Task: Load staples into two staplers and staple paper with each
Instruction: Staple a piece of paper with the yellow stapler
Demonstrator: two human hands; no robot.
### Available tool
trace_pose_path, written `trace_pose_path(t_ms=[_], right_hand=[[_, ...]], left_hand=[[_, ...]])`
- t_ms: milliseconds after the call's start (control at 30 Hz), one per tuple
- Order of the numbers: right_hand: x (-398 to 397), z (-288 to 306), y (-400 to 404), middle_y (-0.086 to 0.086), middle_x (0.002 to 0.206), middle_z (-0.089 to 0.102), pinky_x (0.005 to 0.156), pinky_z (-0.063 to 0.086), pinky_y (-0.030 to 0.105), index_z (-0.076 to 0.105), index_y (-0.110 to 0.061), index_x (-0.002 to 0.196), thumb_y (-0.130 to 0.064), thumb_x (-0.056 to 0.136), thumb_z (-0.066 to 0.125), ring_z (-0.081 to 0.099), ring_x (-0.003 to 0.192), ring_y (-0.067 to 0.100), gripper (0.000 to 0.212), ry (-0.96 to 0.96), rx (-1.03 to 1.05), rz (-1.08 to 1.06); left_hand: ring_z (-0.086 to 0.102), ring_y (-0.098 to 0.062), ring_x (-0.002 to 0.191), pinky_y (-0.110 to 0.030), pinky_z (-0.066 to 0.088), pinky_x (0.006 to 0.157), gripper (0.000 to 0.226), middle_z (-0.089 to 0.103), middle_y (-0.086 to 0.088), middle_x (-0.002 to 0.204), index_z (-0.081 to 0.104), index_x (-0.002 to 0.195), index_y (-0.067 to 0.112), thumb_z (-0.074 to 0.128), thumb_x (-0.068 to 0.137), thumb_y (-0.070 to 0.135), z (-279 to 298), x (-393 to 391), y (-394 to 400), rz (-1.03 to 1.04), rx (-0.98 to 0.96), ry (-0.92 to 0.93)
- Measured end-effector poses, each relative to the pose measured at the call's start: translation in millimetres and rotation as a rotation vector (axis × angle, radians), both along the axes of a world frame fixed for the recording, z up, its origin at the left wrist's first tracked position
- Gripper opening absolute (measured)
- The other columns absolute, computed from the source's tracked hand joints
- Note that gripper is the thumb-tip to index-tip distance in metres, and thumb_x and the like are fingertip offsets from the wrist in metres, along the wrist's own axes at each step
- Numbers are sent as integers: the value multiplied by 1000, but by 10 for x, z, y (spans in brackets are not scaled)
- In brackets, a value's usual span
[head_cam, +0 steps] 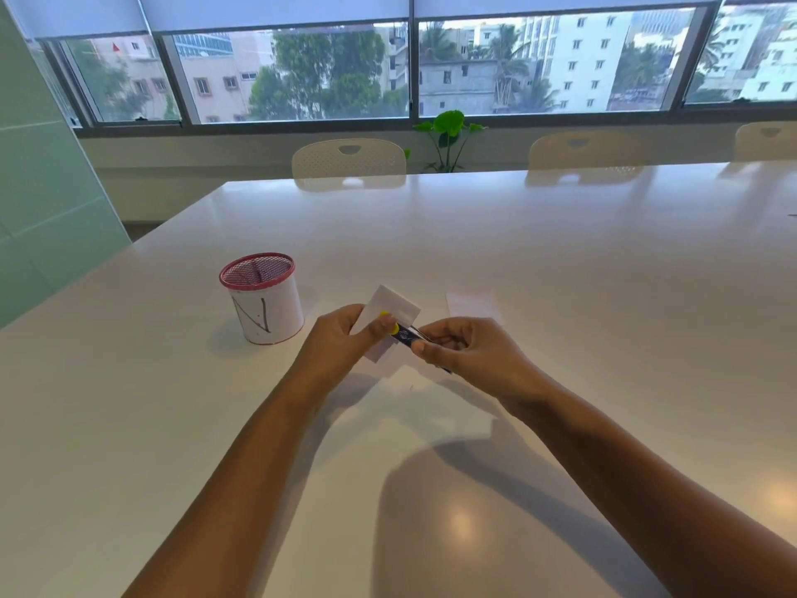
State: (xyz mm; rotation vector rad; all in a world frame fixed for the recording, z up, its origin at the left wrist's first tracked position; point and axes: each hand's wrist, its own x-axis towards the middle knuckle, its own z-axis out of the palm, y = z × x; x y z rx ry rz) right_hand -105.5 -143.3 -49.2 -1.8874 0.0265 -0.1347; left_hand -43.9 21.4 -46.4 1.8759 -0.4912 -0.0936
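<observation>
with the paper (pixel 390 315) pinched by the left hand (pixel 340 338) and the stapler (pixel 409 336) gripped by the right hand (pixel 465 351), right of the red-rimmed cup (pixel 263 297), a crooked staple could result if the paper is slid askew.

The left hand (pixel 340 334) held a folded white paper (pixel 390 315) above the white table (pixel 560 261), while the right hand (pixel 463 347) gripped a dark blue stapler (pixel 407 335) with a yellow tip at the paper's edge. A red mesh cup (pixel 262 297) stood to the left, and another paper piece (pixel 472 305) lay near on the right.

Glossy table (pixel 539 261), perhaps laminate
</observation>
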Motion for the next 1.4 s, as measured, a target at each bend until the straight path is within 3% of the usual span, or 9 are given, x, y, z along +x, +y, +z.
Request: trace_pose_path(t_ms=[333,467,600,800,900,1000,1133,1267,1400], right_hand=[[6,-25,16,-8,72,63,56,45,8,69,-19,91,-29,82,66,53,64,6,14,-8,-33,19],[7,-31,17,-8,77,64,59,49,8,68,-12,100,-27,83,64,58,67,6,23,-11,-21,26],[0,-10,-28,-8,79,65,68,49,15,67,-14,103,-30,82,66,58,71,5,26,-19,-16,36],[14,-22,-24,-3,93,67,70,52,17,66,-20,102,-32,84,62,60,80,10,22,-88,58,-31],[47,-37,-52,-1,89,68,71,53,20,67,-20,100,-31,83,64,60,76,9,20,-135,136,-143],[71,-84,-72,-4,74,65,58,50,16,70,-14,97,-31,81,68,55,58,1,23,-136,162,-251],[94,-189,-33,-5,63,55,51,39,19,64,-15,83,-37,77,70,48,54,8,23,-83,-45,-354],[60,-282,78,-8,64,51,44,31,18,54,-18,81,-40,79,64,44,54,5,24,-72,-351,-375],[38,-298,185,-1,77,51,44,27,22,42,-15,85,-38,87,51,45,59,14,25,-70,-618,-326]], left_hand=[[62,-24,87,-34,51,79,44,66,-5,92,62,92,24,50,64,56,-41,-43,-14,14,-90,62],[63,-26,89,-38,51,83,40,69,-4,91,64,86,29,61,66,64,-88,7,-21,9,-83,63],[65,-18,89,-30,53,80,65,69,1,96,62,91,35,60,44,81,-71,32,20,-60,-98,49],[67,-13,86,-25,53,78,33,66,3,98,50,112,28,60,81,31,-100,24,-9,-115,-74,142],[66,-19,86,-29,52,80,27,66,-8,100,52,110,20,58,84,23,-137,22,-19,-47,-123,211],[68,-14,79,-25,54,74,22,67,-4,96,51,107,21,57,86,24,-145,56,34,-14,-161,228],[67,-16,72,-28,54,70,8,67,-2,86,53,97,19,49,92,15,-144,91,18,72,-216,291],[63,-9,48,-21,52,50,15,63,-10,77,47,83,10,35,92,7,-161,52,-98,189,-391,352],[61,-13,55,-24,51,56,16,64,-4,75,44,82,10,35,94,10,-173,65,-94,240,-391,290]])
